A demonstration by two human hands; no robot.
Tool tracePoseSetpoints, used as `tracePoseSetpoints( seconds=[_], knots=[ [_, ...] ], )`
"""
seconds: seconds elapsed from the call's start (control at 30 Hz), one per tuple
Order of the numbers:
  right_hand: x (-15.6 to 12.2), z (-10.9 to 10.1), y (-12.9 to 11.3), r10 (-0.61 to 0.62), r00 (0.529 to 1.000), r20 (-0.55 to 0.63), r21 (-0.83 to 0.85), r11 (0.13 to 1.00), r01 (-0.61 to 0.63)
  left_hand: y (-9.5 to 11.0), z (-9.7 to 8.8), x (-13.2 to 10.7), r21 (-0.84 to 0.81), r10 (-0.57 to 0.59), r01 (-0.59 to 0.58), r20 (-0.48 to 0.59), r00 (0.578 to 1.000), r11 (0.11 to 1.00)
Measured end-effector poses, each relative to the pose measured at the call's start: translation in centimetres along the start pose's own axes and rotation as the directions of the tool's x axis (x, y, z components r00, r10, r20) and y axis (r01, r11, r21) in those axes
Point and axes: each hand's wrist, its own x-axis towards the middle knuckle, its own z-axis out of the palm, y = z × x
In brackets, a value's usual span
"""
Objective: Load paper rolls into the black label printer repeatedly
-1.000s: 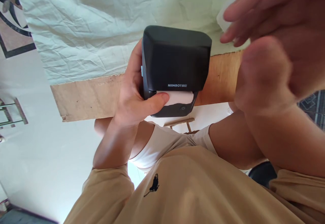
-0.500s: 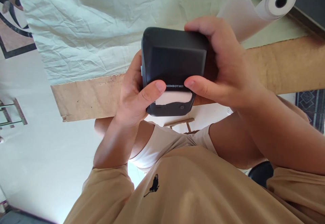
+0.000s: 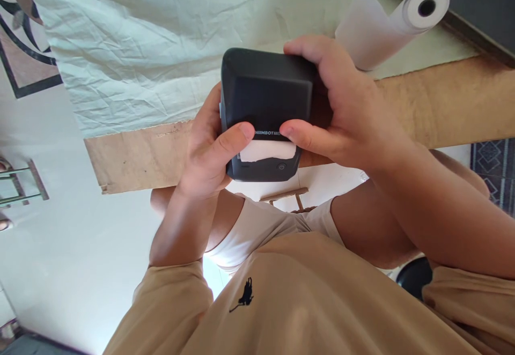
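Observation:
Between my hands I hold a black label printer (image 3: pixel 267 97) marked NIIMBOT, above the table's near edge. A strip of white label paper (image 3: pixel 269 151) shows in its slot, with a round power button below it. My left hand (image 3: pixel 213 143) is closed around the left side, its thumb on the front face near the lettering. Closed on the right side, my right hand (image 3: pixel 341 103) has its thumb by the lettering and its index finger over the top corner. The other fingers of both hands are mostly hidden behind the printer.
A roll of white paper (image 3: pixel 386 28) with a dark core, partly unrolled, rests at the right of the table. Beyond it lies a dark flat object (image 3: pixel 478 12). A pale green cloth (image 3: pixel 140 49) covers the table, leaving a bare wooden edge (image 3: pixel 140 156) along the front.
The printer and both hands have shifted slightly left in view. The paper roll also appears a little lower and further left, as the camera view moved. The grip looks the same.

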Motion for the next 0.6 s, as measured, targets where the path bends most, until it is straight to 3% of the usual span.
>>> tracePoseSetpoints(
  seconds=[0.1, 0.23, 0.33, 0.37, 0.4, 0.47, 0.53, 0.6],
  knots=[
    [0.0, 0.1, 0.0, -0.016, 1.0, -0.012, -0.007, 1.0, 0.016, 0.8, -0.2, -0.2, -0.033, -0.118, 0.118, 0.005, 0.993, 0.992],
    [0.0, 0.1, -0.1, -0.041, 0.999, -0.014, -0.014, 0.999, 0.041, 0.5, -0.3, -0.2, -0.049, -0.118, 0.117, -0.014, 0.993, 0.992],
    [0.0, 0.1, -0.2, -0.028, 1.0, -0.008, -0.011, 1.0, 0.028, -1.9, -1.4, 0.4, -0.049, 0.005, -0.001, 0.091, 0.996, 0.999],
    [0.0, 0.1, -0.3, -0.021, 1.0, -0.006, -0.008, 1.0, 0.021, -2.9, -1.9, 0.8, -0.118, 0.223, -0.206, 0.154, 0.963, 0.971],
    [0.0, 0.2, -0.3, -0.018, 1.0, -0.001, -0.006, 1.0, 0.018, -3.8, -2.4, 1.1, -0.142, 0.317, -0.293, 0.201, 0.927, 0.945],
    [0.0, 0.3, -0.4, -0.014, 1.0, -0.005, -0.003, 1.0, 0.014, -5.0, -3.2, 1.4, -0.102, 0.305, -0.291, 0.188, 0.933, 0.951],
    [0.1, 0.3, -0.5, -0.012, 1.0, -0.012, 0.0, 1.0, 0.012, -4.6, -3.3, 1.1, -0.102, 0.316, -0.299, 0.251, 0.915, 0.949],
    [0.2, 0.3, -0.6, 0.004, 1.0, -0.015, 0.015, 1.0, -0.004, -3.0, -2.6, 0.3, -0.02, 0.208, -0.208, 0.177, 0.962, 0.978]
  ],
)
